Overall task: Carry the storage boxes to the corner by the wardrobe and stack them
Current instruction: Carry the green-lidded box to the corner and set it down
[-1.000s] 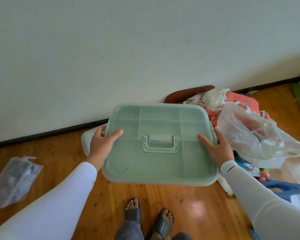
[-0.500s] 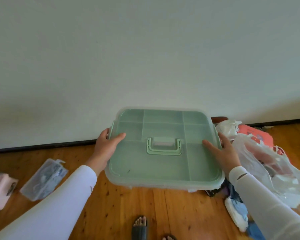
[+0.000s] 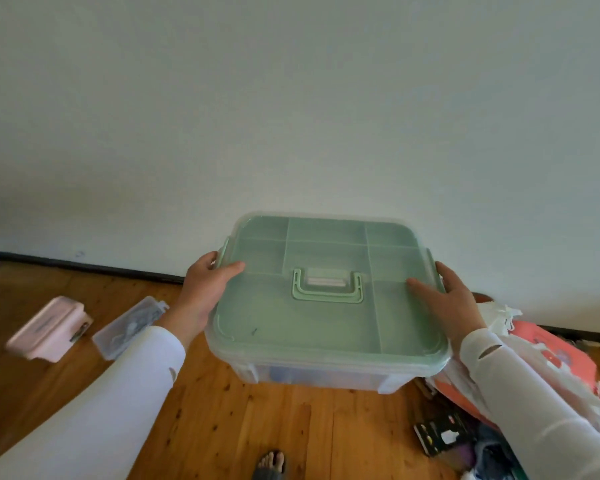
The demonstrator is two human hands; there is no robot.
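The left hand (image 3: 205,292) clamps the left edge of the storage box (image 3: 326,306), thumb lying flat across the lid and pointing toward the centre, the other fingers curled out of sight round the side by the green latch. The right hand (image 3: 451,299) mirrors it on the right edge, its grip closed on the box with the thumb stretched over the lid and the fingers wrapped down the far side. Both arms reach in from the bottom corners of the frame in long white sleeves (image 3: 94,417), elbows bent outward, wrists roughly level.

The box sits at the centre of the frame, held clear above the wooden floor (image 3: 257,427) with its lid nearly level, tipped slightly toward the camera. The lid is translucent pale green, square with rounded corners, and shows divider lines beneath it; a pale green handle (image 3: 328,285) lies folded flat at its middle. The body below is clear plastic; its contents are too blurred to tell.

At the left of the frame, a pink case (image 3: 49,329) and a clear case (image 3: 129,327) lie on the floor side by side. At the lower right lies a heap of plastic bags (image 3: 520,341) over something coral-red. A plain white wall (image 3: 291,116) fills the upper frame. 1 sandalled foot (image 3: 271,464) shows at the bottom edge.
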